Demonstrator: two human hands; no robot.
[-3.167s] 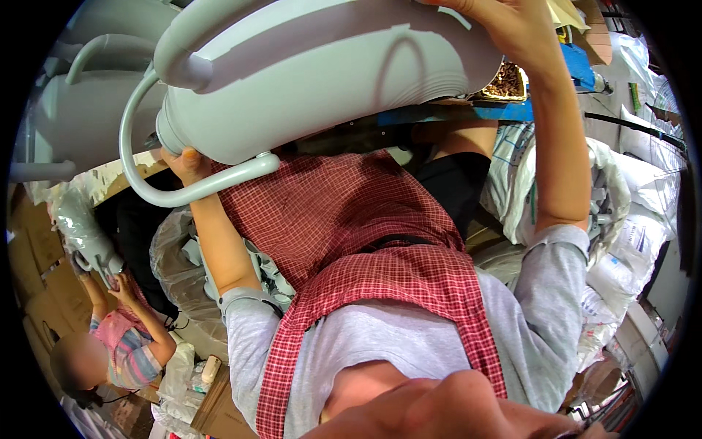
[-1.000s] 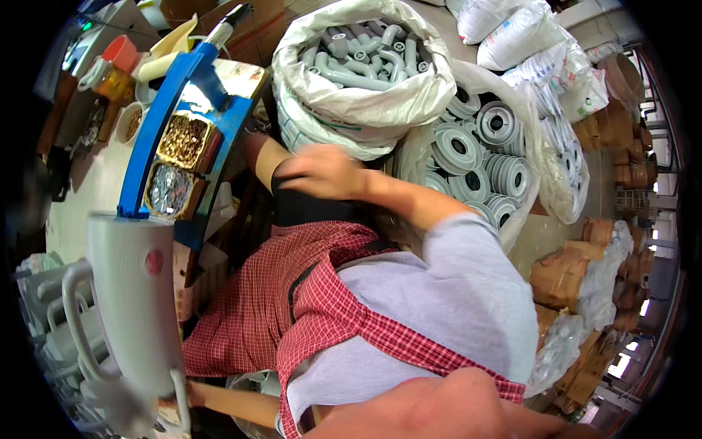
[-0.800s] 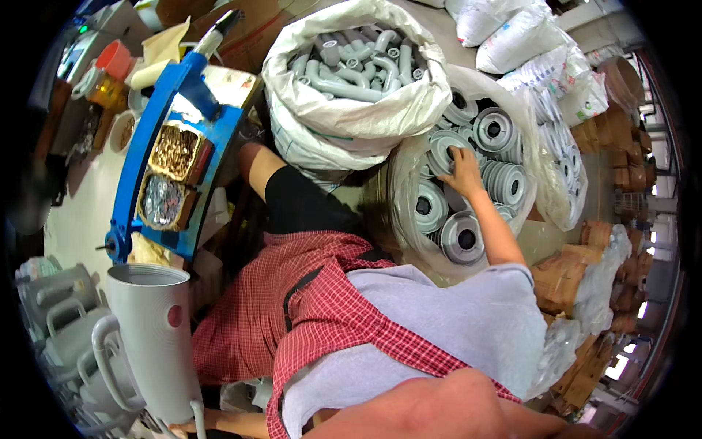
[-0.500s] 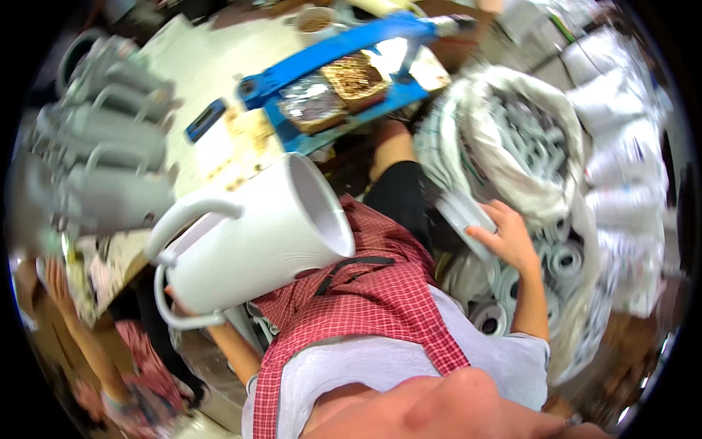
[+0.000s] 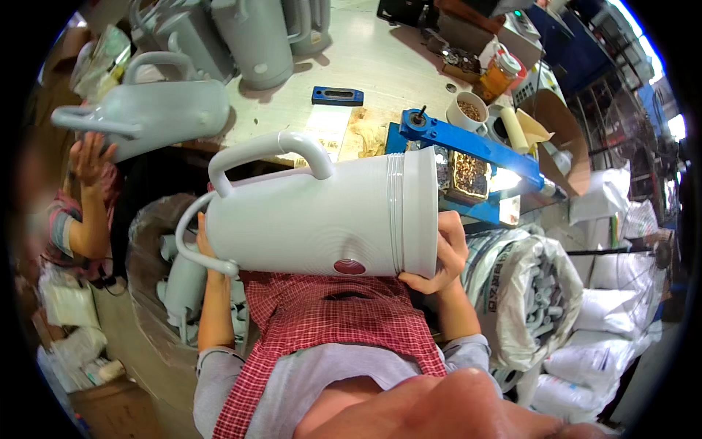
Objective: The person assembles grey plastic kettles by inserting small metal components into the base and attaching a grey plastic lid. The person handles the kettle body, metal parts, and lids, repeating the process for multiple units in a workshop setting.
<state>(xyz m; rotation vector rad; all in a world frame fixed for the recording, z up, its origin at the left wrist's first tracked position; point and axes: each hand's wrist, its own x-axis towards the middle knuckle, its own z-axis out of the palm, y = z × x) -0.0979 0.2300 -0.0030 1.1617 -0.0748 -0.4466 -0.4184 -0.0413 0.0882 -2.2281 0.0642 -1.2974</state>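
Note:
A large pale grey plastic jug [image 5: 303, 212] lies sideways across my lap, with a loop handle on top, a curved bail at its left end and a dark red oval on its side. My left hand [image 5: 203, 240] closes round the left end, its fingers partly hidden behind the jug and bail. At the right end, my right hand [image 5: 446, 256] grips a pale ring-like collar [image 5: 419, 212], thumb in front and fingers round its edge. Whether the collar is seated on the jug cannot be made out. A blue metal lever press [image 5: 475, 150] stands just beyond my right hand.
Several grey jugs [image 5: 256, 40] stand at the back left of the table [image 5: 387, 62]. A co-worker's hand [image 5: 91, 157] touches another jug [image 5: 164, 110]. A blue block [image 5: 337, 96] and a mug of small parts [image 5: 466, 112] lie nearby. Sacks of grey parts [image 5: 541, 300] flank me.
My right hand has moved from the sack side, where it held a blurred pale piece, to the jug's right end. The jug has levelled out in front of me. My view has turned.

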